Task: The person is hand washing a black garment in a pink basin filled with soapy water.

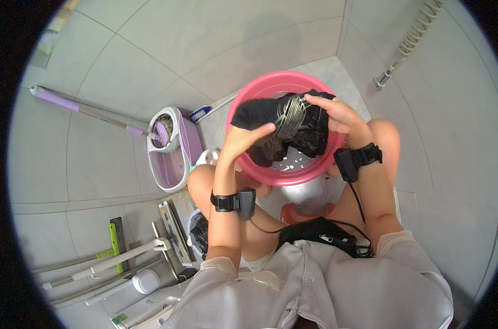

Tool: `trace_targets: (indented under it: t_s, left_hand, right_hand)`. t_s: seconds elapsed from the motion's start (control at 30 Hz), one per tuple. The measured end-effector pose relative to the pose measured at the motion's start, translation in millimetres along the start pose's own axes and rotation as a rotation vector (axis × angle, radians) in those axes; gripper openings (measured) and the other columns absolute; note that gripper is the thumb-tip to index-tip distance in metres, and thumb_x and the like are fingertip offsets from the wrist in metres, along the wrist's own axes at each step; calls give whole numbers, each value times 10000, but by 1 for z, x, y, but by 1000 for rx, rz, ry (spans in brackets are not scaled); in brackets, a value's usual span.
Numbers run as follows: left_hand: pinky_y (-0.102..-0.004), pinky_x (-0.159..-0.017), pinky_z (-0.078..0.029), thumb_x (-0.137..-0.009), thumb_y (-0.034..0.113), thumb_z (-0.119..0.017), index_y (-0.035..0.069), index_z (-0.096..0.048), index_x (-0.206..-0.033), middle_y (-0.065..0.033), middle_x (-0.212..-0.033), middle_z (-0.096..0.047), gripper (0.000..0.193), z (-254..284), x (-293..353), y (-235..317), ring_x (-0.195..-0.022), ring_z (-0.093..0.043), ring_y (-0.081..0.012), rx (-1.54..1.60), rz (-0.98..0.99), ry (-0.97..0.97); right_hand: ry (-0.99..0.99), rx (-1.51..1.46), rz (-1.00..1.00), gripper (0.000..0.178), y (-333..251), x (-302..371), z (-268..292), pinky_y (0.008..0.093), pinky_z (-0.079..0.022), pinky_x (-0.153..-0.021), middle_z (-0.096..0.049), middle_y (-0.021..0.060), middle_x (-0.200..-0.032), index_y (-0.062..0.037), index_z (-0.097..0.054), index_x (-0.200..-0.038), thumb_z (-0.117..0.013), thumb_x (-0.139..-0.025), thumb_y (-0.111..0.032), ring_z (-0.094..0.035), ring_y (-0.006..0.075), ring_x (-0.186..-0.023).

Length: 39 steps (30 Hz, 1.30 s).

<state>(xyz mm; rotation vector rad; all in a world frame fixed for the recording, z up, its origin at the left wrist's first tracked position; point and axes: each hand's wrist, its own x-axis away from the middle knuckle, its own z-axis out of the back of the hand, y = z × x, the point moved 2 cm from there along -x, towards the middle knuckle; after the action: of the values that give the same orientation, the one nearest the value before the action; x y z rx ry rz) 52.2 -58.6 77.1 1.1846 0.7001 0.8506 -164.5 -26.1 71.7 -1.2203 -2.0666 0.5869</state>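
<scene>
Nearest to the person, a black pouch (320, 233) sat at the waist of a pale grey shirt, with a cable running up to a black wrist strap on each forearm. Both arms rose from there, over bare knees, to a pink basin (248, 165) held between the legs. The left hand (243, 141) gripped the near lower edge of a dark wet garment (309, 131), thumb stretched across the cloth. The right hand (339, 115) clutched the same garment from above at its far side, fingers curled over a bunch of pale grey threads or straps; what exactly those strands were I could not make out. The cloth hung stretched between the two hands, above the basin's hollow, where a little soapy water showed at the bottom.

Left of the knees, a lilac mop bucket (172, 159) stood on the grey tiled floor (95, 159), with the mop handle (79, 108) slanting away from it. A blue-handled brush (205, 112) lay just past the bucket. Farther off, at the upper right, a coiled white hose (416, 33) ran up the wall.
</scene>
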Motion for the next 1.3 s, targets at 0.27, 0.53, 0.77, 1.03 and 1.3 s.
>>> trace_targets:
  t_s: [0.27,0.53,0.77,1.03,1.3]
  left_hand:
    - [-264,-654,-425,-759,146,-601,30,-565,-834,-34,-782,-568,143,6,5,-22,-723,-535,-133,488,215,309]
    - [-306,-778,-441,-847,259,-504,-3,-489,-1075,-89,-977,-572,347,-1,6,-26,-886,-553,-188,736,460,258]
    - [-288,-680,-464,-815,237,-539,43,-526,-1003,-64,-913,-582,271,-15,-7,-48,-774,-563,-167,665,262,454]
    - [-334,-679,-507,-785,141,-548,-43,-544,-903,-156,-853,-605,219,5,-3,-35,-740,-606,-237,1064,343,363]
    - [-413,-778,-477,-834,179,-414,-51,-531,-956,-217,-954,-577,285,12,0,-21,-847,-585,-318,1475,160,56]
  right_hand:
    - [11,460,29,391,12,0,2,279,-403,-825,-572,60,-1001,12,-523,-1078,-620,-758,-190,-524,146,-921]
    - [-57,517,333,342,10,3,-18,252,-399,-776,-581,46,-978,15,-543,-1035,-581,-787,-216,-526,113,-870]
    - [299,314,-14,343,35,-11,-17,238,-434,-685,-595,62,-871,34,-557,-941,-538,-824,-288,-548,115,-794]
    - [-13,836,348,479,21,-11,5,296,-380,-864,-562,55,-1035,-27,-519,-1098,-687,-690,-215,-499,154,-970]
    - [-187,160,171,441,24,-5,7,328,-367,-905,-536,87,-1088,3,-481,-1118,-631,-707,-55,-498,177,-1017]
